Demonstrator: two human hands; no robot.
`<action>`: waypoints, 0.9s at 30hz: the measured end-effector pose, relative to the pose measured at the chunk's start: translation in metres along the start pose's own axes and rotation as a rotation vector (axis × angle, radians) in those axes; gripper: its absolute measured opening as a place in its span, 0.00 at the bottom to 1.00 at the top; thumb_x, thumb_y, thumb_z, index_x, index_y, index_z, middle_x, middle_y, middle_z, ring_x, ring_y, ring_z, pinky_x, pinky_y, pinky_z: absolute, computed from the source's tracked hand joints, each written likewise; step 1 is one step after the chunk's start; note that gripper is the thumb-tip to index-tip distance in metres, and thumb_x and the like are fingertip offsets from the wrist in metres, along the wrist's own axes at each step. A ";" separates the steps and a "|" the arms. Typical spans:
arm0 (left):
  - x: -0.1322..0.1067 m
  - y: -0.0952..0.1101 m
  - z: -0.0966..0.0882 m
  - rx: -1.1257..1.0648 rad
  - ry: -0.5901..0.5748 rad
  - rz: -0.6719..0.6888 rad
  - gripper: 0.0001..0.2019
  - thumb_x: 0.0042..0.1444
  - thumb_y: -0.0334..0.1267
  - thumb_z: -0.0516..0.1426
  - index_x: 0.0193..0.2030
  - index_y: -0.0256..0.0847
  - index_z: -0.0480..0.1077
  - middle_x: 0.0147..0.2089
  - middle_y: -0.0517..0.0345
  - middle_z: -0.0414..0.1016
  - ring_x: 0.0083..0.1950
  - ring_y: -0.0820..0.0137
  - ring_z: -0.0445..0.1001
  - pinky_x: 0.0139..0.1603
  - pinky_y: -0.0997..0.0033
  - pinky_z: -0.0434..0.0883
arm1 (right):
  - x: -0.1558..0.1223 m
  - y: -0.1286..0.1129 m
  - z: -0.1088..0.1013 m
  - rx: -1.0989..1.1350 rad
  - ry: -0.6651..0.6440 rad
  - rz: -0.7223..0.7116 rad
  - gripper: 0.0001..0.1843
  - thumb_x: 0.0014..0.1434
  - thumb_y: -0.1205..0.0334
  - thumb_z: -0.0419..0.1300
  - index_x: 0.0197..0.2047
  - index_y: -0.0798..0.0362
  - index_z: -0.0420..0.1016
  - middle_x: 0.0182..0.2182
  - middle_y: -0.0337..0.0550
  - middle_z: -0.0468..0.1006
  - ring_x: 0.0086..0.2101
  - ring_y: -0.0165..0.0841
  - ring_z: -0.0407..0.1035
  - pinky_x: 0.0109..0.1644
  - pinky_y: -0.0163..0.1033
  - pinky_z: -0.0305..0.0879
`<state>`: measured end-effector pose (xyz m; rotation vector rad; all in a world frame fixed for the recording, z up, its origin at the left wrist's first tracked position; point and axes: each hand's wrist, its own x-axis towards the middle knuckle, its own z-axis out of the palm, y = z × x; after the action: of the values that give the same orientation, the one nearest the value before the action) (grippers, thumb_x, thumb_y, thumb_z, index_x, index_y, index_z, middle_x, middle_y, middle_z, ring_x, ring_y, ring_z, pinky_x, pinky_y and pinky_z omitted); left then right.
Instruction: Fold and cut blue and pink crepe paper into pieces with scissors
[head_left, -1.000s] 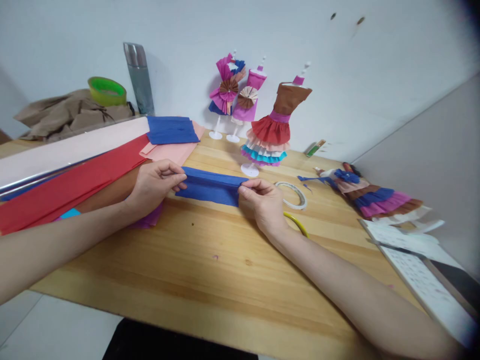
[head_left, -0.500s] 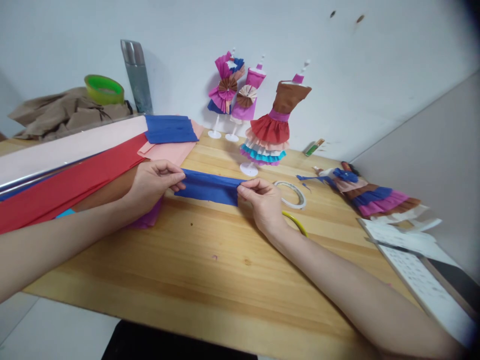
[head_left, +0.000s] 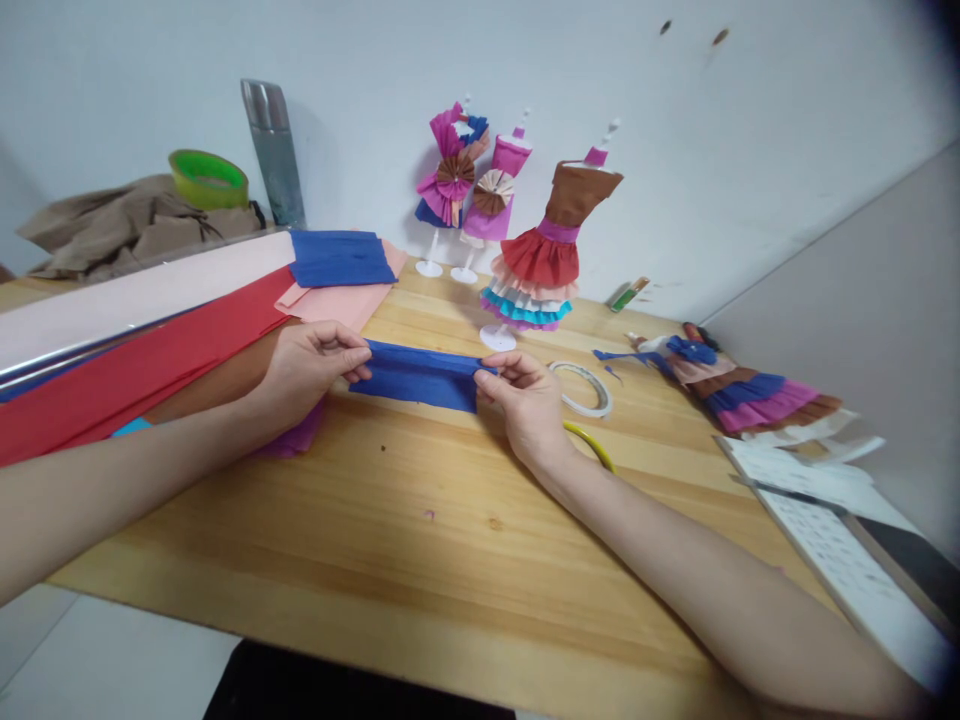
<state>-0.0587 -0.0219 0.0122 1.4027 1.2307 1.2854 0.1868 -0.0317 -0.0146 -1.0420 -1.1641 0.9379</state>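
Observation:
A strip of blue crepe paper [head_left: 420, 378] stretches between my two hands above the wooden table, its upper edge folded over. My left hand [head_left: 319, 362] pinches the strip's left end between thumb and fingers. At the other end, my right hand [head_left: 523, 398] grips the strip the same way. Just beyond my right hand lies a roll of white tape [head_left: 604, 402], with a yellow ring-shaped handle [head_left: 592, 445] partly hidden by that hand. Left of my left hand are folded sheets of red paper [head_left: 165, 355] and a blue paper piece [head_left: 343, 259].
Dressed mannequin stands [head_left: 551, 245] line the back wall. At right lie a layered paper dress [head_left: 757, 390], a glue stick-like green item [head_left: 628, 295] and a white board with a knife [head_left: 787, 500]. A bottle [head_left: 276, 160] and green tape roll [head_left: 210, 180] stand at left.
Hardly anything differs. Both hands keep hold of the blue crepe paper, and its folded upper edge has shifted slightly.

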 end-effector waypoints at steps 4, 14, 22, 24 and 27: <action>0.001 -0.001 -0.001 -0.004 -0.010 0.007 0.08 0.44 0.40 0.68 0.27 0.41 0.75 0.22 0.57 0.78 0.22 0.71 0.75 0.24 0.74 0.71 | 0.000 -0.001 0.000 0.029 0.004 0.013 0.12 0.40 0.61 0.71 0.29 0.50 0.75 0.17 0.32 0.72 0.19 0.27 0.63 0.26 0.35 0.59; 0.001 -0.001 0.000 0.005 0.001 0.040 0.08 0.45 0.39 0.67 0.29 0.40 0.74 0.23 0.57 0.78 0.24 0.71 0.76 0.28 0.73 0.73 | -0.001 0.000 0.000 0.006 0.007 0.029 0.13 0.40 0.61 0.71 0.33 0.51 0.80 0.18 0.31 0.68 0.20 0.26 0.60 0.28 0.36 0.56; -0.001 -0.001 0.000 0.014 0.025 0.057 0.09 0.45 0.40 0.67 0.30 0.39 0.74 0.23 0.59 0.78 0.25 0.70 0.77 0.28 0.73 0.74 | -0.001 0.003 -0.002 -0.039 0.002 0.011 0.12 0.42 0.60 0.70 0.34 0.51 0.81 0.20 0.32 0.69 0.22 0.27 0.59 0.29 0.37 0.55; 0.000 -0.001 0.000 0.018 0.023 0.065 0.09 0.44 0.40 0.67 0.29 0.39 0.74 0.23 0.58 0.78 0.26 0.70 0.77 0.29 0.72 0.74 | -0.001 0.004 -0.003 -0.036 0.006 0.008 0.12 0.42 0.60 0.70 0.33 0.51 0.81 0.20 0.32 0.69 0.22 0.27 0.59 0.29 0.36 0.54; 0.001 -0.001 0.000 0.009 0.014 0.064 0.10 0.43 0.40 0.68 0.29 0.39 0.74 0.23 0.58 0.78 0.25 0.70 0.77 0.30 0.72 0.74 | 0.000 0.004 -0.003 -0.031 0.001 0.002 0.11 0.42 0.60 0.70 0.32 0.51 0.80 0.20 0.33 0.70 0.22 0.27 0.59 0.29 0.36 0.55</action>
<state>-0.0587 -0.0207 0.0117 1.4523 1.2106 1.3369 0.1893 -0.0314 -0.0192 -1.0685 -1.1800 0.9229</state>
